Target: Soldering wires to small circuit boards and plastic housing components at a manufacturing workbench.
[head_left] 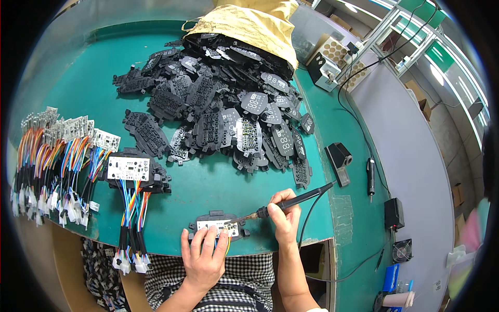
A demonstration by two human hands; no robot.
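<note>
At the table's near edge, a white circuit board (209, 224) lies on a black plastic housing (214, 215). The fingertips of my left hand (204, 260) press down on the board and hold it there. My right hand (285, 218) is closed around a soldering iron (300, 199), gripped like a pen. Its tip points left and meets the right part of the board, close to my left fingers. Coloured wires (228, 245) come out from under that hand. My fingers hide the board's lower edge.
Black housings (208, 96) are heaped in the middle, spilling from a yellow sack (244, 23). Wired boards (67, 130) line the left side; another board (128, 169) rests on stacked housings. An iron stand (339, 164), a screwdriver (370, 177) and the iron's cable are at right.
</note>
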